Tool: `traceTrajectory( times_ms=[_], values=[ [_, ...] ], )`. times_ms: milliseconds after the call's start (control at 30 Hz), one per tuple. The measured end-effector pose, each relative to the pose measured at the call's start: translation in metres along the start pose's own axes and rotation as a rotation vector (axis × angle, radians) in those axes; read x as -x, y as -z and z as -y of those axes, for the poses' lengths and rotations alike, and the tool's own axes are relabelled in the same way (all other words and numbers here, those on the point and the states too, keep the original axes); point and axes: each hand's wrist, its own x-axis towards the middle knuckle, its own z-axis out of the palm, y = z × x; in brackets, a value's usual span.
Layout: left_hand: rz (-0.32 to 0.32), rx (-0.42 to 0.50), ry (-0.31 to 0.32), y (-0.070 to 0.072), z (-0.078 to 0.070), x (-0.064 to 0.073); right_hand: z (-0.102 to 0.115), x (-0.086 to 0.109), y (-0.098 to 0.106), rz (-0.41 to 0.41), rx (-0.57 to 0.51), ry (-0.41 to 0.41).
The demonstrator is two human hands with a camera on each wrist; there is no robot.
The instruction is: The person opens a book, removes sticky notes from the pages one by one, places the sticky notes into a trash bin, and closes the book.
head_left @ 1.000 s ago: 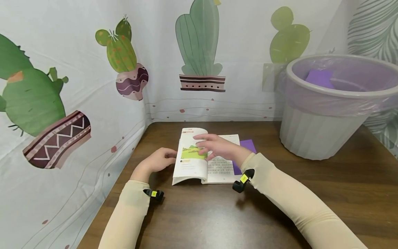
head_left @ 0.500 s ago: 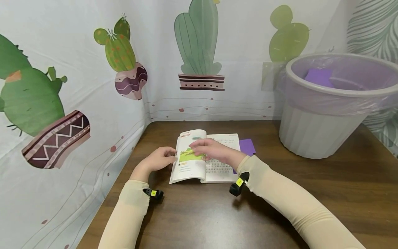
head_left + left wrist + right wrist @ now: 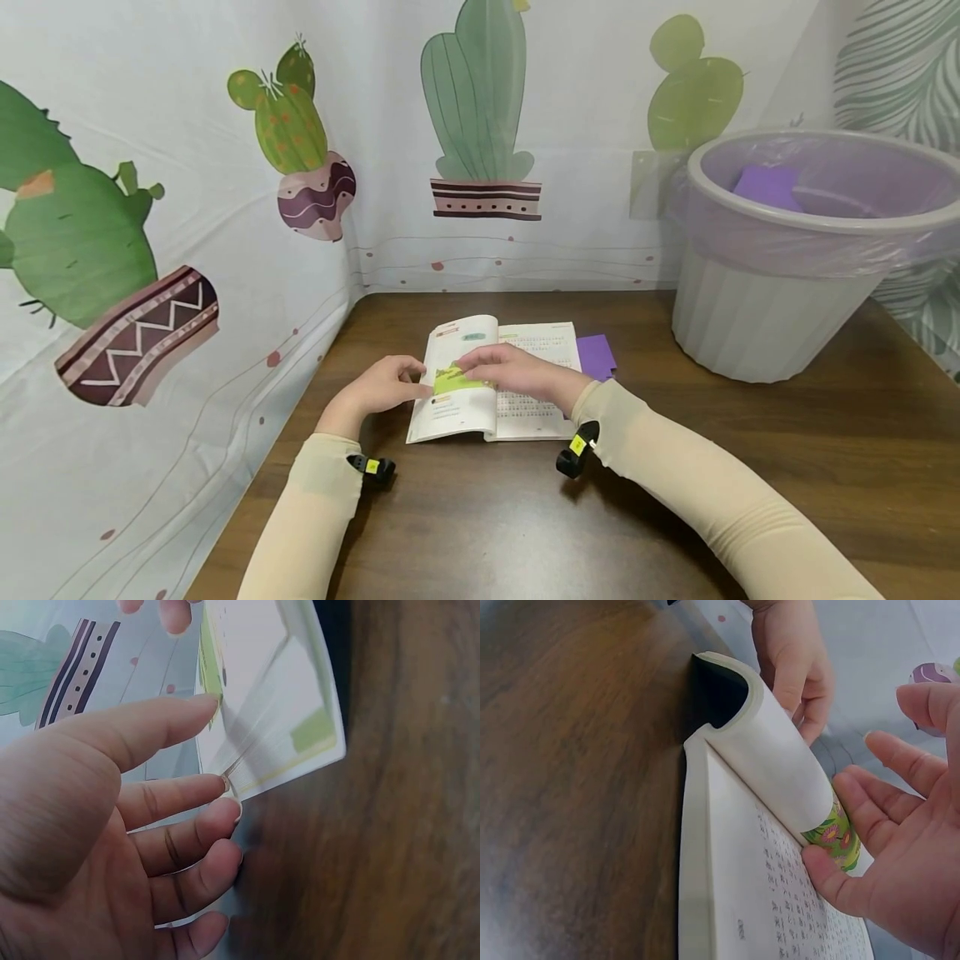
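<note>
An open book [image 3: 465, 417] lies on the table, its left pages bowed upward and its right page flatter, with printed text. My left hand [image 3: 382, 385] is at the book's left edge. In the left wrist view, the thumb of that hand [image 3: 97, 795] touches the page while the index finger meets the edge, holding the leaves between them. My right hand [image 3: 521, 371] lies over the inner part of the left page, covering some of the green picture. From the right wrist, the hand [image 3: 915, 832] shows relaxed, spread fingers touching the bowed page [image 3: 772, 757] near the spine.
A purple piece [image 3: 596, 357] sticks out from under the book's right side. At the right stands a pale grey bin [image 3: 750, 308] with a clear liner and a purple item [image 3: 768, 185] inside. A cactus-print cloth [image 3: 480, 100] hangs behind the brown table [image 3: 480, 517].
My right hand has moved down and slightly left over the page, its fingers less spread. The left pages have tilted further left and flattened. My left thumb now reaches over the page edge.
</note>
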Motion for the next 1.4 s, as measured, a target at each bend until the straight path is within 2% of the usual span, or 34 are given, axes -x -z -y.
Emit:
traceTrajectory(
  times_ms=[233,600,767,1000,1167,1400],
  values=[
    [-0.016,-0.008,-0.014,-0.003,0.000,-0.002,-0.004,0.000,0.000,0.008,0.040,0.042],
    [-0.047,-0.028,-0.054,-0.009,-0.005,-0.005,0.004,0.012,0.002,0.053,-0.035,0.042],
    [-0.043,-0.014,-0.092,-0.011,-0.007,-0.006,0.007,0.020,0.005,0.076,-0.020,0.074],
    [-0.018,0.033,-0.140,-0.015,-0.015,-0.005,0.006,0.034,0.015,0.047,0.017,0.026],
    [-0.029,0.064,-0.152,-0.016,-0.024,-0.002,0.000,0.046,0.027,0.015,0.123,0.058],
    [-0.056,0.035,-0.150,-0.019,-0.028,-0.004,-0.009,0.070,0.044,0.070,0.345,0.140]
  ],
)
